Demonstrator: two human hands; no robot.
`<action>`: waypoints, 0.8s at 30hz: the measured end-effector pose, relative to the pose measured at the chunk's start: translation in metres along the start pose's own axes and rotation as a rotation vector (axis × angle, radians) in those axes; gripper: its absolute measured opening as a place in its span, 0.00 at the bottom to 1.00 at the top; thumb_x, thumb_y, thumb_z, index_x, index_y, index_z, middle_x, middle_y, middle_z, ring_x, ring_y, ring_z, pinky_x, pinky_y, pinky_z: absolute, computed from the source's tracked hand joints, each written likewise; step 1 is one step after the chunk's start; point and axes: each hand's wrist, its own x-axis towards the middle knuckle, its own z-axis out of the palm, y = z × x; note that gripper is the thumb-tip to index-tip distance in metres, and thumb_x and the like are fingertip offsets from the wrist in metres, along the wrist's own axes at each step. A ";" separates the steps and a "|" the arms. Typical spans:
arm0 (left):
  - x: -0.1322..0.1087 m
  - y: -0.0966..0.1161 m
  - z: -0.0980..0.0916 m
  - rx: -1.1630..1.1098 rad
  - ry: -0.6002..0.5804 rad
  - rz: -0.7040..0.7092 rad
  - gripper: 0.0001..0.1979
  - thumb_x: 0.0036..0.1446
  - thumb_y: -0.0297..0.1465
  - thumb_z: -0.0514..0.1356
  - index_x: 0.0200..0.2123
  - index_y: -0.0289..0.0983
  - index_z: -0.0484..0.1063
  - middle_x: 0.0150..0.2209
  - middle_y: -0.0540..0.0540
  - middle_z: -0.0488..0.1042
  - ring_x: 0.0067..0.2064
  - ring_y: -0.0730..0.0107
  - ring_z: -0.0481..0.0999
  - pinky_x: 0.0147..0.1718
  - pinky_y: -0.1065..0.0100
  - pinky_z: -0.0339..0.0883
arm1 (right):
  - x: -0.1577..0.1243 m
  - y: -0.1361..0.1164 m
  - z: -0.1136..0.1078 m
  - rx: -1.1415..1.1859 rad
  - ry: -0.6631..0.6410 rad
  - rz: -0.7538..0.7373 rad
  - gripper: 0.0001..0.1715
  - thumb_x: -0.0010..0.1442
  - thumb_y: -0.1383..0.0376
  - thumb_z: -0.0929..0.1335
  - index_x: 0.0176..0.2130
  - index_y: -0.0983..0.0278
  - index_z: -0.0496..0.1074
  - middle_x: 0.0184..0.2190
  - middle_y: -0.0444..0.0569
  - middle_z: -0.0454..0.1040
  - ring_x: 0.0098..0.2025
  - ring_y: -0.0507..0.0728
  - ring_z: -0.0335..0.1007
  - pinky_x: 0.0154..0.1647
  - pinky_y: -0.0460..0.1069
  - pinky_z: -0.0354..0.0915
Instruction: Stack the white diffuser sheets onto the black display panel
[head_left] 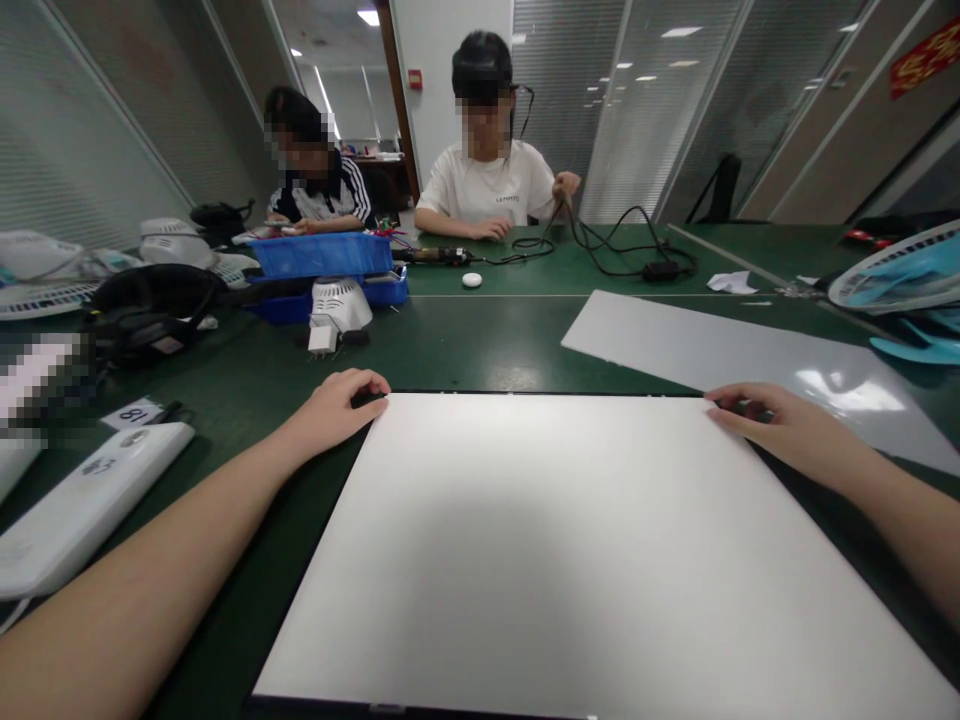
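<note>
A large, flat white sheet (525, 540) with a thin dark edge under it lies in front of me on the green table. My left hand (341, 408) is closed at the sheet's far left corner, thumb and fingers pinching it. At the far right corner, my right hand (769, 420) pinches the sheet between thumb and forefinger. Several small tabs show along the dark far and near edges. Beyond my right hand lies a glossy grey-white sheet (720, 345), partly covered by that hand and forearm.
Left are a white power strip-like device (97, 505), a black headset (157, 310) and blue bins (322, 255). Across the green table (480, 340) sit two people; one holds a black cable (600, 240). A white round object (472, 280) and crumpled paper (732, 283) lie beyond.
</note>
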 end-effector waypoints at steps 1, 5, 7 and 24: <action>0.000 0.001 0.000 -0.002 0.000 -0.001 0.19 0.56 0.47 0.55 0.40 0.41 0.74 0.42 0.44 0.73 0.47 0.54 0.70 0.49 0.56 0.64 | 0.001 0.001 0.000 -0.002 -0.004 0.006 0.37 0.46 0.36 0.65 0.44 0.57 0.79 0.39 0.49 0.76 0.37 0.60 0.69 0.40 0.55 0.65; 0.001 0.003 -0.001 0.000 -0.006 -0.006 0.18 0.55 0.47 0.55 0.39 0.41 0.74 0.41 0.45 0.74 0.47 0.55 0.70 0.49 0.57 0.64 | 0.003 0.006 0.001 0.005 -0.005 0.010 0.38 0.45 0.35 0.66 0.43 0.56 0.79 0.40 0.49 0.77 0.37 0.60 0.69 0.39 0.56 0.65; 0.001 0.003 -0.001 0.001 -0.001 -0.002 0.18 0.55 0.47 0.55 0.39 0.41 0.74 0.41 0.46 0.74 0.47 0.55 0.70 0.49 0.57 0.64 | 0.004 0.008 0.002 0.010 0.009 -0.007 0.37 0.45 0.35 0.66 0.43 0.56 0.79 0.39 0.49 0.77 0.37 0.61 0.69 0.38 0.56 0.66; 0.004 0.007 0.001 0.036 0.000 -0.026 0.11 0.53 0.40 0.55 0.36 0.41 0.71 0.38 0.46 0.72 0.44 0.55 0.69 0.48 0.56 0.62 | 0.003 0.002 0.001 0.007 0.002 -0.012 0.37 0.45 0.35 0.66 0.42 0.57 0.79 0.37 0.50 0.77 0.36 0.62 0.70 0.38 0.57 0.66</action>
